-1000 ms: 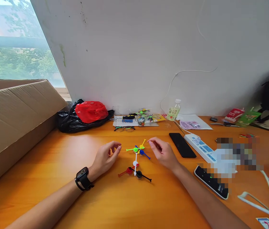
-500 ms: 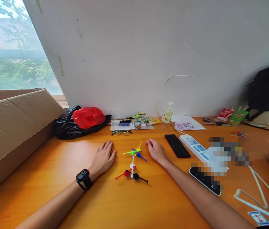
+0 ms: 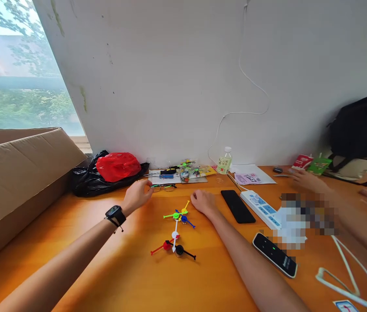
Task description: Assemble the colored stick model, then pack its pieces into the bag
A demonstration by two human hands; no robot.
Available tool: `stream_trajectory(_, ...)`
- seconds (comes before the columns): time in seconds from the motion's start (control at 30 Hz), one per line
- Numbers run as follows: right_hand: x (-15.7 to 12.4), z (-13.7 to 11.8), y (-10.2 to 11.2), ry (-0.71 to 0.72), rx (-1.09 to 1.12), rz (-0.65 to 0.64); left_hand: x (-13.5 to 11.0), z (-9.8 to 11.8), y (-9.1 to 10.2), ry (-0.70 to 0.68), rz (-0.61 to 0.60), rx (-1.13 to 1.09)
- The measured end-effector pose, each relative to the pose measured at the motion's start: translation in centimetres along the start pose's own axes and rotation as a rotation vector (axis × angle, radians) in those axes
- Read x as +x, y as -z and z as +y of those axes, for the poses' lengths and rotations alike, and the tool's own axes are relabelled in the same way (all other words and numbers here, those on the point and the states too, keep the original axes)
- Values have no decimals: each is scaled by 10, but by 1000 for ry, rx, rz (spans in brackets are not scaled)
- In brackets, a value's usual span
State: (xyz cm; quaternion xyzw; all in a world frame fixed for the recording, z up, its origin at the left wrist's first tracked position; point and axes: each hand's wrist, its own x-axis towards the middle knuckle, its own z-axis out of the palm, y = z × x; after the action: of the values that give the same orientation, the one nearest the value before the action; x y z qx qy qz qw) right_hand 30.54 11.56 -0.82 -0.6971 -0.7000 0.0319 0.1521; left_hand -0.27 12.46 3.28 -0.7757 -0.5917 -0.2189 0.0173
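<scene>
My left hand (image 3: 137,196), a black watch (image 3: 115,215) on its wrist, is raised at the left end of a pair of eyeglasses (image 3: 165,188). Its fingers are bent, with thumb and forefinger slightly apart; whether they touch the glasses I cannot tell. My right hand (image 3: 204,201) rests on the table, loosely curled and holding nothing. Between my forearms lies a group of plastic spinner arrows with round hubs: green (image 3: 176,215), yellow (image 3: 184,211), blue (image 3: 184,219), white (image 3: 175,235), red (image 3: 166,245) and black (image 3: 180,250).
A black phone (image 3: 237,206), a power strip (image 3: 261,210) and a black-and-white device (image 3: 274,255) lie right. Behind are a bottle (image 3: 224,163) and a red bag (image 3: 118,167). A cardboard box (image 3: 24,173) stands left. Another person's hand (image 3: 307,180) reaches in right.
My left hand has lifted from lying flat and moved forward to the glasses. My right hand stays put. The other person's hand has reached forward across the right side. The view has shifted slightly.
</scene>
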Motion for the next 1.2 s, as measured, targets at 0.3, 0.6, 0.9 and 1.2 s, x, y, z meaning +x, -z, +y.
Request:
stream_trajectory(0.3,2,12,-8,14,66,17,124,7,-12,-7,145,115)
stream_trajectory(0.6,2,14,-14,27,133,60,155,-1,-13,47,250,-40)
stream_trajectory(0.9,5,16,-15,38,348,178,96,33,23,25,324,-442)
stream_trajectory(1.2,17,-14,78,52,799,394,2,54,140,-134,-174,-812)
